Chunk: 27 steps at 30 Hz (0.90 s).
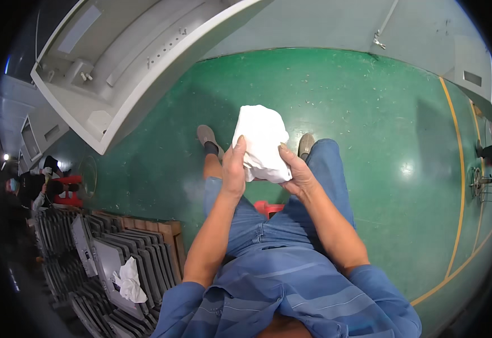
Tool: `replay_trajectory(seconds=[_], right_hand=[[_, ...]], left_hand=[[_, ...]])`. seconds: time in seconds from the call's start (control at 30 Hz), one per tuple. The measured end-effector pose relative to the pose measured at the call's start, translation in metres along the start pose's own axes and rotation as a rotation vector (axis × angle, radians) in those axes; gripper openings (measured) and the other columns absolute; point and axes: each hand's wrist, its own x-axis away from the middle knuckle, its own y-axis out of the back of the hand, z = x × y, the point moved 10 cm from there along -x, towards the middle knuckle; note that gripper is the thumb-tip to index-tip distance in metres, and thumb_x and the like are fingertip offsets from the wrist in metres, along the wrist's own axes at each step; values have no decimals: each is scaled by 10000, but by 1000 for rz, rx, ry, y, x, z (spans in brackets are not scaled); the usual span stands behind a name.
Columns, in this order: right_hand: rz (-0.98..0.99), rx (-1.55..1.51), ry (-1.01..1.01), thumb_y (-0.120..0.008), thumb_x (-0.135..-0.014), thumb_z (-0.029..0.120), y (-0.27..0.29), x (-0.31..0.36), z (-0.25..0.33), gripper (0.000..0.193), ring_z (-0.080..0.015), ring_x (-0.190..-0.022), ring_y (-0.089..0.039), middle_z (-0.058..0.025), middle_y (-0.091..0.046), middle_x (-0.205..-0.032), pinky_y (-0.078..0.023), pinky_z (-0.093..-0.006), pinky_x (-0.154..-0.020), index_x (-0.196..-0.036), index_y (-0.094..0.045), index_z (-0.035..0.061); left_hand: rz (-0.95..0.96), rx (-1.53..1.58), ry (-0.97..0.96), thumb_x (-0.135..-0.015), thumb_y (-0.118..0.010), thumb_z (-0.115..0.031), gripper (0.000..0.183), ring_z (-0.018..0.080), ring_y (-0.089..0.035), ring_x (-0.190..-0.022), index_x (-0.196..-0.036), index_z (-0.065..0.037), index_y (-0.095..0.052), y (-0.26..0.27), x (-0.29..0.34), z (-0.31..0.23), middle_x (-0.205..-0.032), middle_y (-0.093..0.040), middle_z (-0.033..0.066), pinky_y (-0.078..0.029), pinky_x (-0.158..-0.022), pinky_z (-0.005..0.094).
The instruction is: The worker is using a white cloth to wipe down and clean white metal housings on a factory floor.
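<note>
A folded white cloth [262,135] is held up in front of me, over the floor between my feet. My left hand [235,169] grips its left edge, with the thumb on top. On the lower right side my right hand [299,172] holds it the same way, thumb pressed on the cloth. The fingers of both hands are mostly hidden beneath it. Whether anything is wrapped inside the cloth, I cannot tell.
A large grey machine housing [139,84] juts in at upper left. At lower left, grey flat panels [144,253] stand in rows beside a wooden pallet [173,239], a crumpled white cloth [130,281] on them. Another person [35,186] is at far left. Yellow lines [461,169] mark the green floor.
</note>
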Motion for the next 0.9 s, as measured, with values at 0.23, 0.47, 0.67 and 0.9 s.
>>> replay_trajectory(seconds=[0.23,0.47,0.67,0.9], right_hand=[[32,59,-7,-703,-795,164,-3,-9,-6,700,-193,-1157,-534,-112,-523,-1247,-441,-335,-987,-1376,-345,7],[-168,-52,80,-647,-760,9,75,-4,-5,664,-210,-1014,-628,-124,-565,-1189,-537,-320,-864,-1359,-364,45],[-100,-89,58,-614,-763,4,74,-14,7,642,-226,-1016,-632,-125,-574,-1174,-545,-330,-858,-1354,-368,51],[-103,-101,224,-599,-779,-83,85,-4,31,673,-199,-1043,-617,-109,-566,-1220,-519,-317,-884,-1391,-352,47]], left_hand=[[-16,-453,-53,-937,-495,-284,393,260,-518,-1079,-1138,47,-566,19,-13,9,-1170,-553,158,-387,-936,329],[-43,-1363,-990,-825,-648,-199,320,337,-517,-1103,-1085,-22,-589,-89,-20,-162,-1163,-562,173,-401,-947,422],[-119,-1530,-1205,-868,-607,-278,355,319,-547,-1063,-1110,-20,-576,-182,-73,-239,-1157,-582,147,-427,-886,421],[-124,-1602,-727,-954,-464,-398,369,306,-621,-730,-1080,-95,-633,-166,-127,-215,-765,-639,124,-455,-688,408]])
